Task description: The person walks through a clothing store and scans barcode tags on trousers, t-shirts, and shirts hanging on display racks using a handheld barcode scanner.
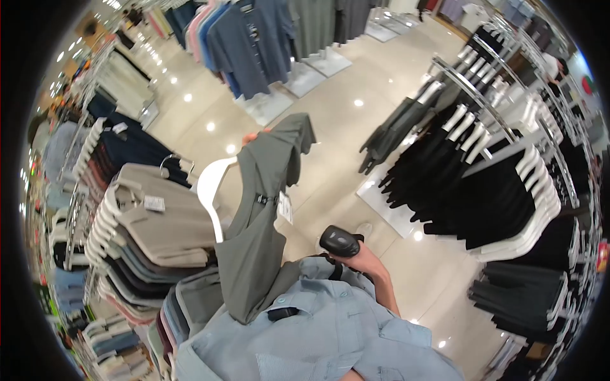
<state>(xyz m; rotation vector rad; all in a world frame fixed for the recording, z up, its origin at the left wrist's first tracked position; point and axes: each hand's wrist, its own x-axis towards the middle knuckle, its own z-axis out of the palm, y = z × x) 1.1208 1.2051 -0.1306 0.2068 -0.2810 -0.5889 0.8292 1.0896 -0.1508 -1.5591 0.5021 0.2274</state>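
A grey-green top (254, 235) hangs in front of me, partly on a white hanger (208, 190), with its neckline turned toward me. Inside the neck is a small dark label, and a white paper tag (284, 208) dangles beside it. My left hand (250, 138) shows only as a bit of fingers behind the top's upper shoulder; it appears closed on the cloth, though most of it is hidden. In my right hand (359, 257), fingers wrapped round it, is a black handheld barcode scanner (340, 241), a little right of the tag and apart from it.
On the left, a rack holds beige tops (159, 222) and other clothes on white hangers. Racks of black garments (445, 184) stand at right. Blue shirts (248, 47) hang at the back above white bases. Shiny tiled floor (337, 159) runs between the racks.
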